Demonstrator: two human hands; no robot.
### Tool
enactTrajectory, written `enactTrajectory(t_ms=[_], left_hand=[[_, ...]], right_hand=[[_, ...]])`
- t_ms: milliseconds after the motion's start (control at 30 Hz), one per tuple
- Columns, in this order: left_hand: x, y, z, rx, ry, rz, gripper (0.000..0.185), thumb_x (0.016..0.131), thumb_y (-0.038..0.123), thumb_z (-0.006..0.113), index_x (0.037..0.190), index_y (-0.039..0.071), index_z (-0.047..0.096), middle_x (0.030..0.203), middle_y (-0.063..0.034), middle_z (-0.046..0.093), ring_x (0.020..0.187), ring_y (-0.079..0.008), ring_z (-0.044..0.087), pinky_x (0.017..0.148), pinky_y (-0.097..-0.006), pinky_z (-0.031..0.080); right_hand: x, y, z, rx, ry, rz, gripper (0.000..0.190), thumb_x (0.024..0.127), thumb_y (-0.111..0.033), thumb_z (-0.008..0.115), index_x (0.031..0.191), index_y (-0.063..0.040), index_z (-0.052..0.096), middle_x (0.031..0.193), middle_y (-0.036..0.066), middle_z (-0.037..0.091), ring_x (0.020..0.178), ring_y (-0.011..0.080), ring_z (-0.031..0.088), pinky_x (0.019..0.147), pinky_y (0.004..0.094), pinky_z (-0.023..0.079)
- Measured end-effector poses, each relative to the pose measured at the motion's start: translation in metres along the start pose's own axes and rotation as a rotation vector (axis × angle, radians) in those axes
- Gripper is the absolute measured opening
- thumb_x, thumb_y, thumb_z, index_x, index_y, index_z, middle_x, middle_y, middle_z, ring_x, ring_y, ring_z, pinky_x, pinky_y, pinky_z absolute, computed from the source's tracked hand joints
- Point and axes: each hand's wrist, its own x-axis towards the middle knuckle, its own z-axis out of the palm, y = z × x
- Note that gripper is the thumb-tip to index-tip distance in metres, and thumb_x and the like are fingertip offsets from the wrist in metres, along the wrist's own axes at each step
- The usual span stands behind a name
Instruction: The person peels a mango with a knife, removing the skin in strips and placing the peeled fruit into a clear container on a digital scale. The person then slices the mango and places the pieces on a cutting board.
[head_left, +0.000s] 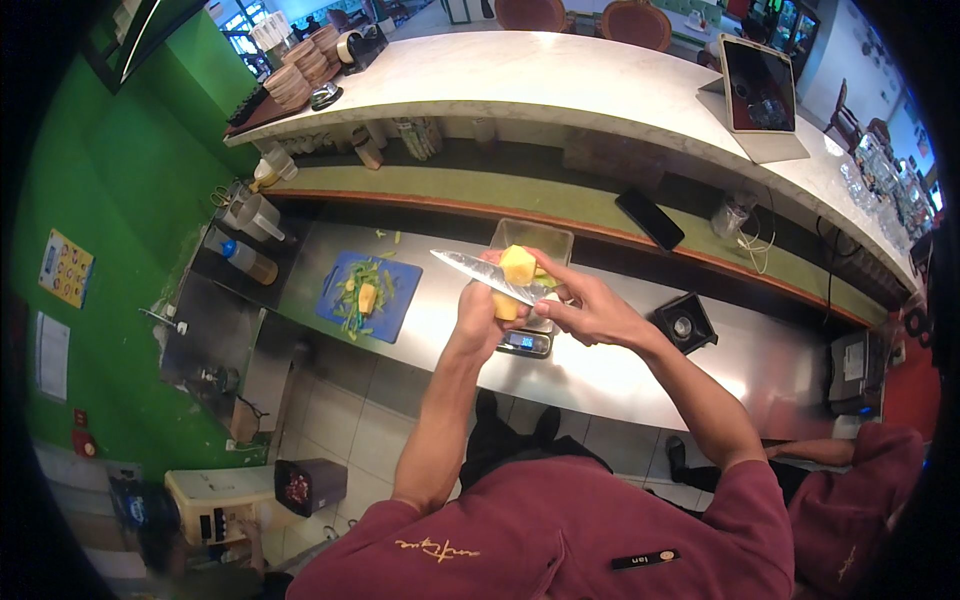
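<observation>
My left hand (481, 311) holds peeled yellow fruit (507, 306), seemingly mango, under the blade of a kitchen knife (480, 271). With the knife's handle mostly hidden in it, my right hand (592, 304) has its fingers at a yellow fruit chunk (517, 264) above the blade. Whether the chunk is cut free, I cannot tell. Behind the hands stands a clear plastic container (534, 231), and green pieces show beside the right fingers. A digital kitchen scale (527, 343) with a lit display lies below them. Another peeled yellow piece (367, 298) rests among green peels on a blue cutting board (401, 304).
Plastic jugs and a blue-capped squeeze bottle (251, 262) stand at the left. A black phone (649, 218) lies on the green shelf. A black square container (683, 322) sits on the steel counter (600, 371). A co-worker's arm (814, 451) is at the lower right.
</observation>
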Motion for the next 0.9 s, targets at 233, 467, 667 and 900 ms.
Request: enactTrajectory(t_ms=[233,467,667,900], left_hand=[[-0.004,-0.002,0.000,-0.007,0.080,-0.012,0.033,0.119,0.041,0.041,0.132,0.014,0.055,0.098,-0.0063,0.065,0.067,-0.0148,0.061,0.051,-0.0264,0.043],[-0.006,-0.005,0.003,0.045,0.053,-0.045,0.042,0.119,0.046,0.039,0.134,0.011,0.058,0.099,-0.0057,0.067,0.065,-0.0135,0.059,0.051,-0.0252,0.039],[-0.003,-0.009,-0.003,0.055,0.017,-0.010,0.046,0.121,0.048,0.030,0.129,0.011,0.057,0.093,-0.0046,0.065,0.063,-0.0118,0.057,0.048,-0.0253,0.037],[0.004,-0.020,0.006,0.069,0.053,0.061,0.041,0.121,0.045,0.029,0.129,0.013,0.053,0.096,-0.0042,0.065,0.061,-0.0114,0.057,0.047,-0.0235,0.035]], right_hand=[[0.002,0.004,0.003,-0.109,0.033,0.006,0.079,0.105,-0.036,0.068,0.175,-0.029,0.033,0.080,0.003,0.070,0.051,0.0112,0.053,0.055,0.0322,0.049],[0.006,0.011,0.008,-0.059,0.074,-0.084,0.074,0.106,-0.036,0.066,0.174,-0.026,0.037,0.069,0.000,0.059,0.052,0.0107,0.052,0.054,0.0331,0.045],[0.008,0.018,0.005,0.073,0.040,-0.038,0.067,0.110,-0.037,0.063,0.172,-0.026,0.041,0.064,-0.002,0.053,0.050,0.0080,0.049,0.051,0.0309,0.041],[0.016,0.027,0.009,0.292,0.025,-0.058,0.063,0.114,-0.036,0.061,0.172,-0.021,0.040,0.064,-0.004,0.050,0.048,0.0063,0.047,0.045,0.0279,0.041]])
